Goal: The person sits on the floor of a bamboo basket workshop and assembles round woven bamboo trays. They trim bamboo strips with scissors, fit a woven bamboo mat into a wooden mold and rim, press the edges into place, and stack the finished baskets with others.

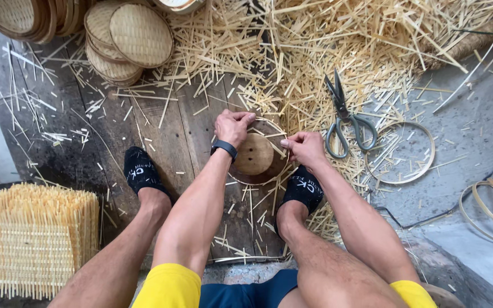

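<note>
Down on the floor (161, 137), made of dark, worn wooden planks, the person sits with both feet in black socks, and pale bamboo offcuts lie scattered almost everywhere. The left hand (233, 126) has its fingers curled and clenched on the far edge of a round wooden mould (253, 154), which lies flat on the planks between the two hands. The right hand (305, 148) pinches with closed fingers the near right edge of the same mould; a thin bamboo strip seems to be under the fingertips, but I cannot tell it surely.

Just to the right of the right fingers lie large scissors (343, 117) with grey handles, and further right a thin bamboo ring (429, 154) rests on grey concrete. Beyond the left fingers, well apart, a stack of round woven lids (129, 40) stands on the planks. Near the left knee, far on the near side of the fingers, is a bundle of woven bamboo mats (35, 239) with loose ends.

Open room is mostly to the left of the left fingers, where the planks carry only few splinters; behind the mould the offcuts are piled thick.
</note>
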Motion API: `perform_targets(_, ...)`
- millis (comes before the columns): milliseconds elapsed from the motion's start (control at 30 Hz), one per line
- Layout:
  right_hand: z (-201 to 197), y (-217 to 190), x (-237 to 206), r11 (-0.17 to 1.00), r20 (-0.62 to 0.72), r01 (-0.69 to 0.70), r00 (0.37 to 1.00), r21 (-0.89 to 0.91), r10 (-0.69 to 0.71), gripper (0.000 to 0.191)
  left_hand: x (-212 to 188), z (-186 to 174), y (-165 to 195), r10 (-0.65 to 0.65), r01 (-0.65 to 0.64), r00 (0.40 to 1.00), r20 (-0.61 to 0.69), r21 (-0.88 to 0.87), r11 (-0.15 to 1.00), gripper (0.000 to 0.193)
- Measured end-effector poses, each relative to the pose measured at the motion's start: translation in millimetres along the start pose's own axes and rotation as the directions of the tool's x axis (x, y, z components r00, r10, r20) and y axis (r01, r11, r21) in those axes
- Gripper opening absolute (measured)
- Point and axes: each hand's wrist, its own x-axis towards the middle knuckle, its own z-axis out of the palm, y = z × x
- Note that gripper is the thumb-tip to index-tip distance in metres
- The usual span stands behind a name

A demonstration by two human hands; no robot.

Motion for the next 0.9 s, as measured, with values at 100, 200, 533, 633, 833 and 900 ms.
perform_targets(100, 3.2, -4.1, 0.6, 0.982, -0.079, -0.026, 0.997, -0.185, 0.012, 0.02, 1.5, 2.2, -1.0, 0.032, -0.032, 0.999, -0.021, 0.012, 0.999, 0.026)
perform_targets(200, 2.9, -14.4, -5.5, 0.994, -0.041, -0.048, 0.998, -0.098, 0.044, 0.023, 1.3, 1.6, -2.4, 0.061, -0.061, 0.998, -0.024, 0.008, 0.998, 0.027)
perform_targets(533, -4.7, 11.8, -33.4, 0.989, 0.134, -0.145, 0.981, 0.031, 0.14, 0.025, -32.2, -53.5, -84.5, -0.151, 0.162, 0.985, 0.081, -0.153, 0.975, 0.035)
perform_targets(633, -4.7, 25.1, -30.5, 0.978, 0.097, -0.184, 0.98, 0.098, 0.175, 0.022, -30.2, -49.8, -92.5, -0.204, 0.258, 0.961, 0.185, -0.343, 0.903, 0.037)
perform_targets(833, 0.1, 24.1, -34.8, 0.982, 0.051, -0.109, 0.993, 0.152, 0.103, 0.017, -29.2, -48.6, -80.9, -0.35, 0.37, 0.928, 0.125, -0.236, 0.898, 0.036)
perform_targets(900, -2.5, 15.3, -40.2, 0.965, 0.078, -0.103, 0.993, 0.242, 0.086, 0.018, -33.7, -52.8, -74.8, -0.351, 0.37, 0.928, 0.125, -0.207, 0.906, 0.033)
